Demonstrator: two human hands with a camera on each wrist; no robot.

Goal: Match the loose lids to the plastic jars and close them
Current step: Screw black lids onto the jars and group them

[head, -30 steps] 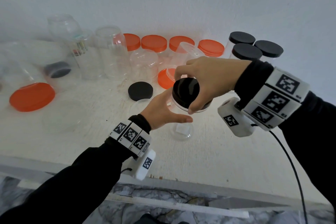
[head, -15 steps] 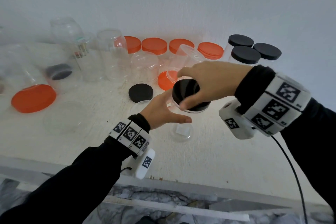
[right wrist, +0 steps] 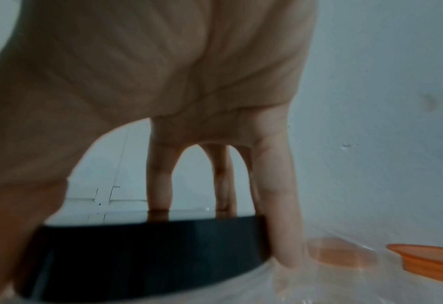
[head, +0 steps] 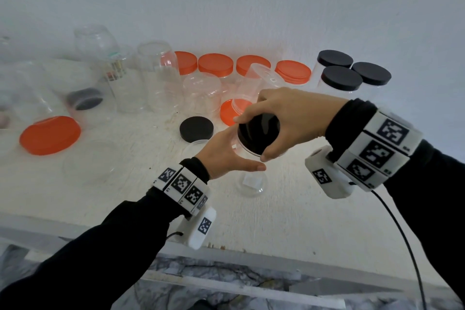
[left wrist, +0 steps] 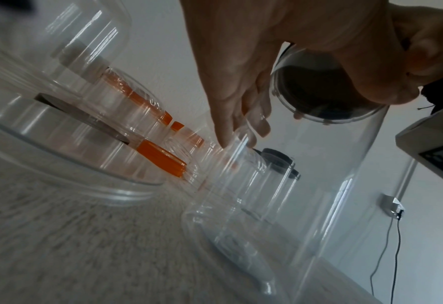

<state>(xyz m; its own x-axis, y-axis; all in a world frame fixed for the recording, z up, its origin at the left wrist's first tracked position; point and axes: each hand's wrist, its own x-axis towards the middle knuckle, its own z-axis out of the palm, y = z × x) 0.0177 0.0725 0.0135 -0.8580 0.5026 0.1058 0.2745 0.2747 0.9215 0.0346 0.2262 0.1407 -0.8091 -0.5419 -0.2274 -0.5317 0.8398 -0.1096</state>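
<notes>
1. Sitting on the mouth of a clear, round plastic jar (head: 252, 178) near the middle of the white table (head: 289, 214), the round black plastic lid (head: 259, 133) is your work piece.
2. Your right hand (head: 289, 118) grasps that lid from above, thumb and fingers curled round its rim.
3. Your left hand (head: 226, 156) holds the jar's side.
4. Just left lies a loose black round lid (head: 196, 129); behind, orange-lidded jars (head: 215, 65) line the wall.
</notes>
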